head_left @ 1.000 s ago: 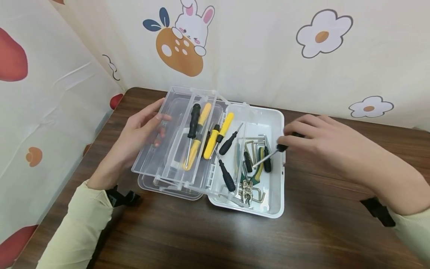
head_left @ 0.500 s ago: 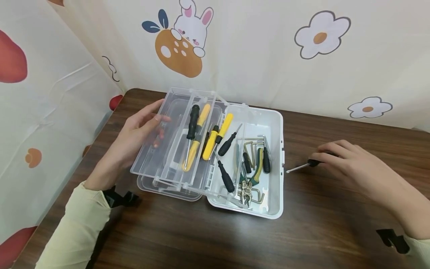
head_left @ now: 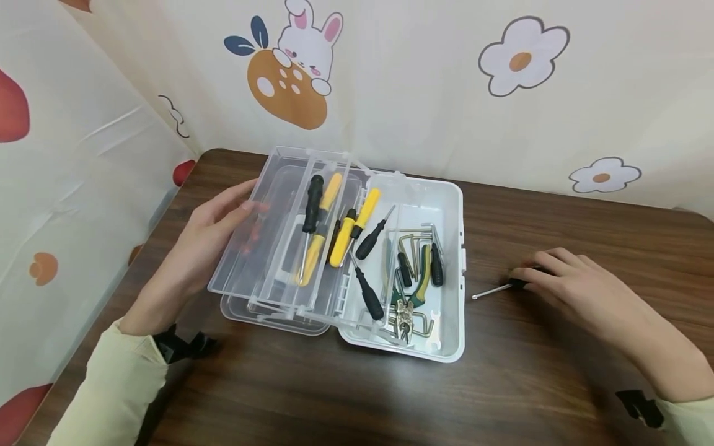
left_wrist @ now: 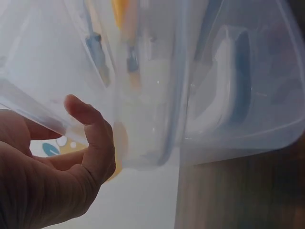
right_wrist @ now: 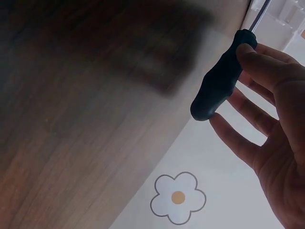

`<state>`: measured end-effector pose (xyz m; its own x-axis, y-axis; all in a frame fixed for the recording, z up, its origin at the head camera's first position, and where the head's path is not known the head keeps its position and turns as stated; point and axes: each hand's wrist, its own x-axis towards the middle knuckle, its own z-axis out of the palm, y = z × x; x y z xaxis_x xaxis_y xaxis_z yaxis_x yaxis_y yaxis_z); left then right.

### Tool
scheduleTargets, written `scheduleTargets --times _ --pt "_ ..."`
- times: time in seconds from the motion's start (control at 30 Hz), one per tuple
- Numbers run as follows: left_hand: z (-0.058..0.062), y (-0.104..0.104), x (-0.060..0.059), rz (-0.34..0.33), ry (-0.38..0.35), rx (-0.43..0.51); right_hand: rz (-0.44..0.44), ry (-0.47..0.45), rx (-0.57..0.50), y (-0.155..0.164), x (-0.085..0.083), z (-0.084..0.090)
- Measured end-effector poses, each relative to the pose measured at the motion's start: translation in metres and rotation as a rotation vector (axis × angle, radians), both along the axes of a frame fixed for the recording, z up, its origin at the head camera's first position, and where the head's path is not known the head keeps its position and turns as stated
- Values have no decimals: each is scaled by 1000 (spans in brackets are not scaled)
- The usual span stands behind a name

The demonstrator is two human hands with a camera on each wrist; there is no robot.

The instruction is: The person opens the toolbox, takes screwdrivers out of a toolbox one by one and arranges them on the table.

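Observation:
My left hand [head_left: 209, 235] grips the left edge of a clear plastic tray [head_left: 240, 266], thumb over its rim and fingers seen through it from below. The tray is swung out from a white toolbox [head_left: 454, 322]. In it lie a black-handled screwdriver [head_left: 313, 204] and a yellow-handled tool [head_left: 333, 192]. Right of the box, my right hand [head_left: 574, 291] holds another screwdriver [head_left: 491, 291] low over the table, its tip pointing left at the box. The right wrist view shows thumb and fingers pinching its dark handle [right_wrist: 219, 76].
Inside the box are green-handled pliers [head_left: 423, 279], several hex keys [head_left: 413, 248] and small black screwdrivers [head_left: 369, 294]. Further yellow-handled screwdrivers [head_left: 343, 238] lie by the hinge side. The brown wooden table [head_left: 390, 402] meets a patterned cloth [head_left: 418, 93] at the back.
My right hand has carried the screwdriver from over the white box out to the right and down toward the table. My left hand stays at the tray's edge.

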<state>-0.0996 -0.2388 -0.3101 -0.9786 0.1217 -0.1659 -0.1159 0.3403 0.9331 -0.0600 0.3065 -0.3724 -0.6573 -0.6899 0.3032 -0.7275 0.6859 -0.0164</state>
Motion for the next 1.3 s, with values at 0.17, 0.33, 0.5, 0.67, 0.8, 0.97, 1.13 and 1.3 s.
scheduleTargets --times 0.17,0.33,0.5,0.67,0.8,0.97,1.13,1.3 --pt "2 -5 18 4 15 -59 -11 -14 5 0 1 -2" --pt "2 -7 34 5 18 -68 -23 -32 22 2 1 -5" --pt "0 -9 47 10 26 -37 -23 -31 27 2 0 -8" --pt "-3 -14 61 21 5 -2 -25 -42 39 2 -1 -8" --pt "-5 -19 71 31 -2 82 -25 -43 42 1 0 -6" --pt "-8 -20 80 9 28 205 -34 -40 57 1 2 -4" --pt "-9 -20 84 0 44 282 -45 -50 58 1 4 -4" --pt "-10 -20 85 12 42 305 -48 -48 28 -1 5 -5"
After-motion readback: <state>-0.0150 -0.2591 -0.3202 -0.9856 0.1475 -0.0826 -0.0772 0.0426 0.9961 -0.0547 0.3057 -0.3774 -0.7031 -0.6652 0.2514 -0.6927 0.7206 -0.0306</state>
